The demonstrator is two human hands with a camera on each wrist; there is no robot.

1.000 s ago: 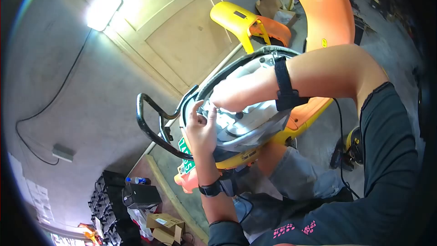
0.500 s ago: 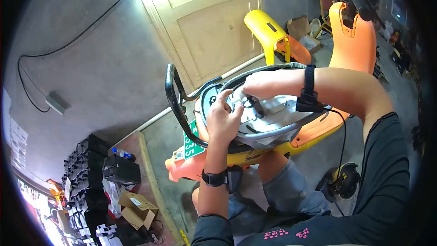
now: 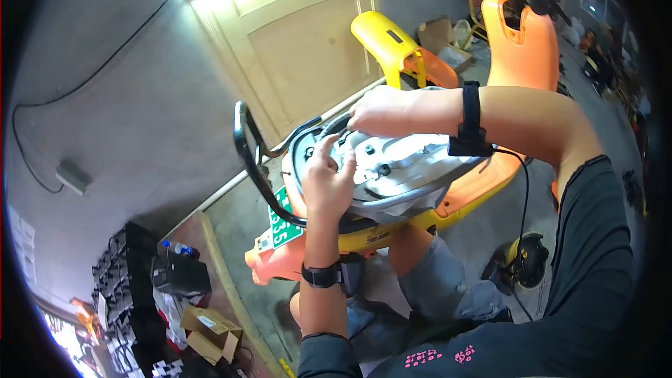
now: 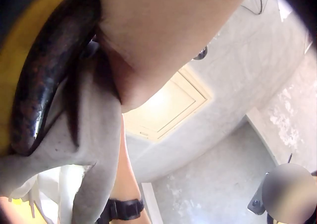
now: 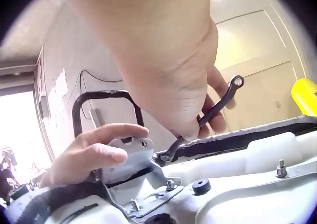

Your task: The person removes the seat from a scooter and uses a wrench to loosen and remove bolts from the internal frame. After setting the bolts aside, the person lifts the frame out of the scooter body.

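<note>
A scooter seat [image 3: 409,168] lies upside down, its pale plastic base facing up and a grey cover [image 4: 96,117] round its edge. My left hand [image 3: 327,182] holds a metal hinge bracket [image 5: 130,162] at the seat's end, thumb and forefinger at its upright plate. My right hand [image 3: 395,110] grips a dark ring spanner [image 5: 218,106]. One ring end sticks up past the fingers; the other is down beside the bracket. A nut on a stud [image 5: 171,184] sits at the bracket's foot, with a black rubber stop [image 5: 201,186] nearby.
A black grab rail [image 3: 245,161] curves up left of the seat, above the green number plate [image 3: 285,220]. Yellow and orange body panels [image 3: 381,38] stand by the door. A helmet [image 3: 530,260] lies on the floor at right, cardboard box [image 3: 210,332] at lower left.
My right hand has lifted from low over the bracket to the seat's far edge, uncovering more of the base. My left hand stays at the bracket. The head view has shifted.
</note>
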